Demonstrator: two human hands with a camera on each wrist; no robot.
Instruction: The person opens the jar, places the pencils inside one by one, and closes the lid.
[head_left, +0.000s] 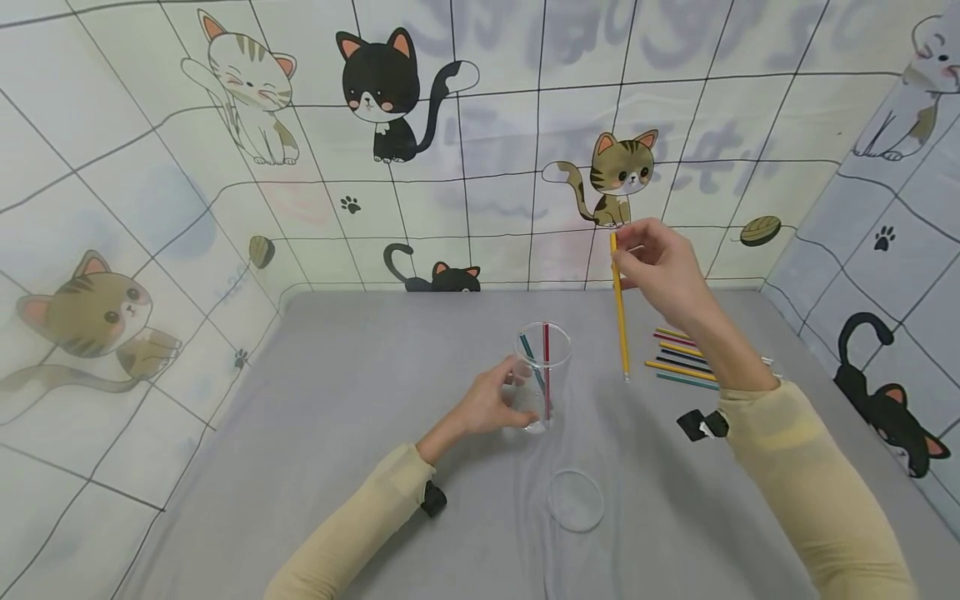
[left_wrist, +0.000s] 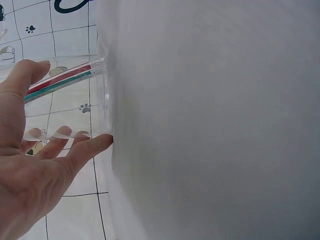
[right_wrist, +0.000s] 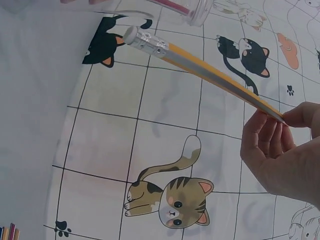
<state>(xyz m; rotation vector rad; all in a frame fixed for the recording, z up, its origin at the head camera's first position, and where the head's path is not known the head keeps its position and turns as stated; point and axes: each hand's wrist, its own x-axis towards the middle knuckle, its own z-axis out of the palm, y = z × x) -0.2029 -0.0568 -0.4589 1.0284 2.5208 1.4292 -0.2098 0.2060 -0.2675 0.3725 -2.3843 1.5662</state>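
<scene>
A clear cup (head_left: 558,367) stands upright on the grey table, with a red pencil (head_left: 547,367) and a teal pencil (head_left: 534,367) leaning inside it. My left hand (head_left: 491,400) grips the cup low on its left side; in the left wrist view the thumb and fingers (left_wrist: 92,147) curve round its wall. Up to the right, my right hand (head_left: 660,262) pinches a yellow pencil (head_left: 621,312) near its upper end. The pencil hangs almost vertical, its white eraser and silver ferrule (right_wrist: 145,41) at the lower end, to the right of the cup.
Several colored pencils (head_left: 678,358) lie side by side on the table at the right, beneath the right forearm. A round clear lid (head_left: 576,500) rests nearer the front. Cat-patterned cloth (head_left: 495,200) rises behind the table and along both sides.
</scene>
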